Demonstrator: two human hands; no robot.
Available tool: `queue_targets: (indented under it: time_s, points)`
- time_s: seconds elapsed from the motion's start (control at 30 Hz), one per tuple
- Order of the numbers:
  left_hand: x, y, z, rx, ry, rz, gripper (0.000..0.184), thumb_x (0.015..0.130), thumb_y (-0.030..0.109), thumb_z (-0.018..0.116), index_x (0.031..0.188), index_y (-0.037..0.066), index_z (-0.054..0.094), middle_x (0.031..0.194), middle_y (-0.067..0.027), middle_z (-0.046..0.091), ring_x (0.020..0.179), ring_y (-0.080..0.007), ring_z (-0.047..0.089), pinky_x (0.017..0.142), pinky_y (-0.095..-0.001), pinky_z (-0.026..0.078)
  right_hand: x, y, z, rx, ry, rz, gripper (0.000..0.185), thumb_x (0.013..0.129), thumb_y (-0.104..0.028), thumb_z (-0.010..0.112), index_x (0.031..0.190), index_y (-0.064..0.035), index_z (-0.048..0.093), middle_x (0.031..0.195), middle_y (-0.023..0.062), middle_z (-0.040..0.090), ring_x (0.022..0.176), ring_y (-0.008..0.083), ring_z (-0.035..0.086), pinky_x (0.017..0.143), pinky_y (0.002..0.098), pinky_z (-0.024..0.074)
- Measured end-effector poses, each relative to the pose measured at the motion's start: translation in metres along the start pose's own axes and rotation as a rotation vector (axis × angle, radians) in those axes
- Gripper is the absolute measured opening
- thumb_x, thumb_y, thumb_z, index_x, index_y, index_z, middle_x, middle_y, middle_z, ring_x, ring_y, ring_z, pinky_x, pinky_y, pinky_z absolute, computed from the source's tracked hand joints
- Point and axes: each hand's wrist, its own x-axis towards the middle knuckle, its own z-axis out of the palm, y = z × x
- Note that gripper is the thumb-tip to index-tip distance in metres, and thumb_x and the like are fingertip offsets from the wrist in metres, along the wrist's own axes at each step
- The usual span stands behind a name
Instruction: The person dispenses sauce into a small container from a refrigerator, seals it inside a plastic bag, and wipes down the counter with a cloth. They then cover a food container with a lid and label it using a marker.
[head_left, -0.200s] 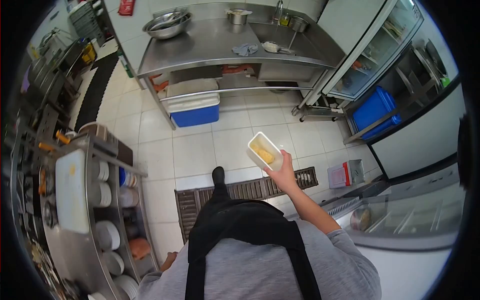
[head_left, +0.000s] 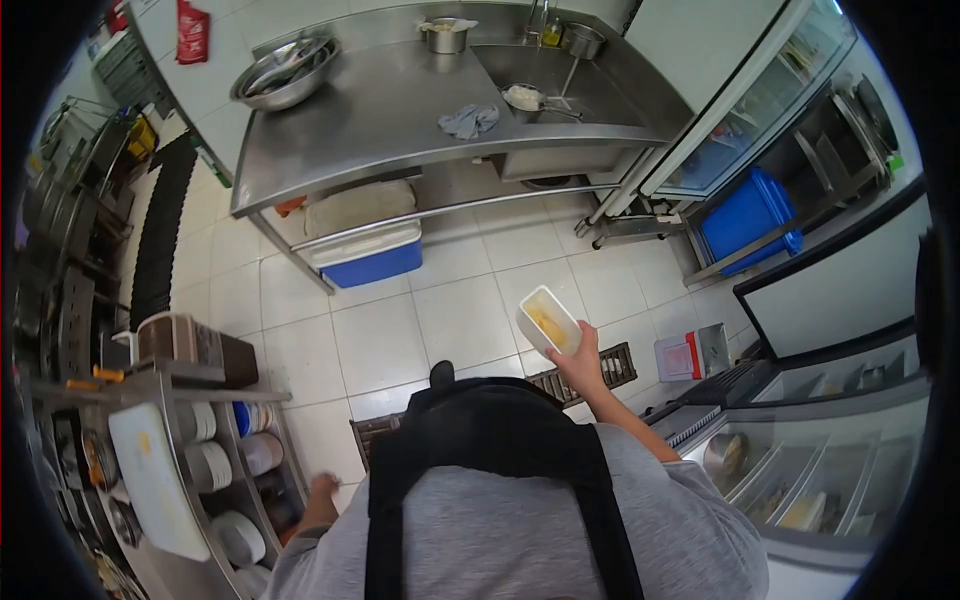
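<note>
My right hand grips a white rectangular plastic tub by its near right side, thumb at the near corner. Yellowish food lies in the bottom of the tub; its kind is unclear. The tub is tilted, its mouth facing up toward me, held over the tiled floor. At my lower left, my left hand hangs low beside the shelf unit. It is blurred, so its fingers cannot be made out, and nothing shows in it.
Ahead stands a steel counter with metal bowls, a grey cloth and a sink holding a strainer. Below is a blue cooler box. An open fridge is at my right. A drain grate crosses the floor.
The counter has shifted left and nearer in view as my body moved and turned. My right hand still holds the tub, slightly lower and further right. My left hand has swung forward.
</note>
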Motion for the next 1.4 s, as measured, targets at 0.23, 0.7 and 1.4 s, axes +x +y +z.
queue_targets:
  time_s: [0.23, 0.7, 1.4]
  points:
    - [0.125, 0.326, -0.310, -0.489, 0.454, 0.471, 0.029, 0.089, 0.026, 0.058, 0.076, 0.002, 0.065, 0.055, -0.0122, 0.053, 0.050, -0.0200, 0.048, 0.052, -0.0336, 0.041, 0.140, -0.009, -0.006, 0.138, 0.176, 0.146, 0.073, 0.068, -0.015, 0.074, 0.126, 0.0068, 0.035, 0.118, 0.0227, 0.041, 0.112, 0.0343, 0.045, 0.096, 0.0401, 0.0388]
    - [0.168, 0.626, -0.412, -0.434, 0.546, 0.701, 0.043, 0.083, -0.003, 0.056, 0.124, 0.007, 0.048, 0.112, -0.0161, 0.047, 0.080, -0.0249, 0.053, 0.069, -0.0295, 0.047, 0.776, -0.047, -0.013, -0.039, 0.281, -0.280, 0.069, 0.063, -0.021, 0.078, 0.117, 0.0046, 0.043, 0.111, 0.0237, 0.048, 0.107, 0.0386, 0.047, 0.092, 0.0429, 0.0400]
    - [0.198, 0.749, -0.476, -0.441, 0.598, 0.316, 0.040, 0.082, -0.007, 0.055, 0.119, 0.008, 0.053, 0.117, -0.0133, 0.044, 0.072, -0.0152, 0.055, 0.060, -0.0250, 0.048, 0.949, -0.051, 0.013, 0.051, 0.111, -0.314, 0.071, 0.063, -0.018, 0.078, 0.120, 0.0040, 0.042, 0.113, 0.0211, 0.048, 0.110, 0.0357, 0.046, 0.095, 0.0411, 0.0399]
